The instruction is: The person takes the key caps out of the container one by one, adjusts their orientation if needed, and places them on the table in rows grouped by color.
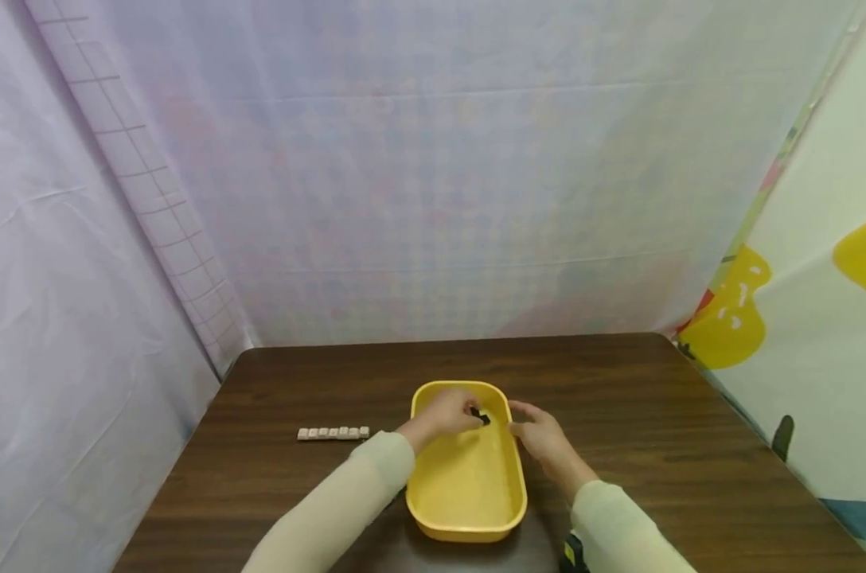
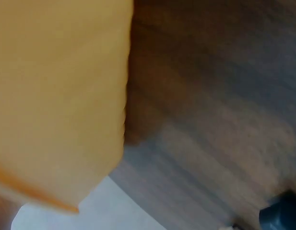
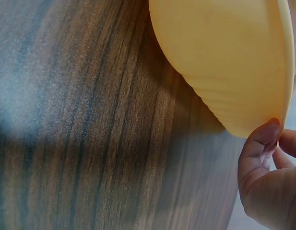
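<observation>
A yellow plastic basin [image 1: 469, 485] stands on the dark wooden table. My left hand [image 1: 450, 410] reaches over its left rim and down inside the far part. Its curled fingertips pinch at small black blocks [image 1: 485, 419], partly hidden by the fingers. Outside the right rim is my right hand [image 1: 544, 442], thumb and fingers at the edge. In the right wrist view, that hand [image 3: 270, 177] holds the rim between its digits, one fingertip lying against the outer wall [image 3: 224, 62]. The left wrist view is mostly filled by the basin's outer wall [image 2: 56, 86].
To the left of the basin lies a row of several small white keycap-like blocks [image 1: 333, 434]. The wood-grain table [image 1: 318, 390] runs back to a pale hanging cloth [image 1: 433, 199]. A black device [image 1: 572, 553] shows beside the right sleeve at the front.
</observation>
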`<state>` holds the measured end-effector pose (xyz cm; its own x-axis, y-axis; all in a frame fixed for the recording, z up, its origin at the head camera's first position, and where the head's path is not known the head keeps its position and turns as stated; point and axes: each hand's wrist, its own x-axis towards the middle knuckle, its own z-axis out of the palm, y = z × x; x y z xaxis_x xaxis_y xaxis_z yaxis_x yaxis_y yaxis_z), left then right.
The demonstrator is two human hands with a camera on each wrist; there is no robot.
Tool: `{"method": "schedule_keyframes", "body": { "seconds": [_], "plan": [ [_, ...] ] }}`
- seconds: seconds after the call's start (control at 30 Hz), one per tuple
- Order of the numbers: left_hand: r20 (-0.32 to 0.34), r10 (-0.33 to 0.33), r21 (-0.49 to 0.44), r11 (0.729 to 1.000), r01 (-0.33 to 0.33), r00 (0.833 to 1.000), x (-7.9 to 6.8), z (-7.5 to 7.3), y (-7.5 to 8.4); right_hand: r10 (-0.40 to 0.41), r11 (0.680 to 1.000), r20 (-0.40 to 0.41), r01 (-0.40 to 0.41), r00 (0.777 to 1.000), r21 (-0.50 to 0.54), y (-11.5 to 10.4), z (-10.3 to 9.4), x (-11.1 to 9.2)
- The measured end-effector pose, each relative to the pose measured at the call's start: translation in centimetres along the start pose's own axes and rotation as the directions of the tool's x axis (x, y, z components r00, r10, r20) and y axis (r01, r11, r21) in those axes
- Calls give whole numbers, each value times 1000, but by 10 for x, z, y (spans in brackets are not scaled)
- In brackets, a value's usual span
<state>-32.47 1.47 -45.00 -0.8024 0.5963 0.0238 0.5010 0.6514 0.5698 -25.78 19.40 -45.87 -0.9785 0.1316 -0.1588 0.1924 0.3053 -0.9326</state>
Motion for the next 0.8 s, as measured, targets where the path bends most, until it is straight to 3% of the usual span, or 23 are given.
{"method": "schedule_keyframes", "body": {
  "seconds": [0.17, 0.43, 0.67, 0.8],
  "plan": [
    [56, 19, 34, 999, -21, 998, 0, 8, 1, -11, 1000, -10, 11, 1000, -2, 0, 1, -2],
    [25, 4, 53, 999, -5, 1000, 0, 11, 1, 2, 1000, 1, -2, 1000, 12, -3, 1, -4],
    [54, -3, 209, 978, -9, 999, 1, 19, -2, -5, 1000, -2, 5, 1000, 19, -3, 1, -5],
    [53, -3, 170, 985, -6, 999, -1, 20, -2, 1, 1000, 0, -1, 1000, 10, -2, 1, -3]
  ]
}}
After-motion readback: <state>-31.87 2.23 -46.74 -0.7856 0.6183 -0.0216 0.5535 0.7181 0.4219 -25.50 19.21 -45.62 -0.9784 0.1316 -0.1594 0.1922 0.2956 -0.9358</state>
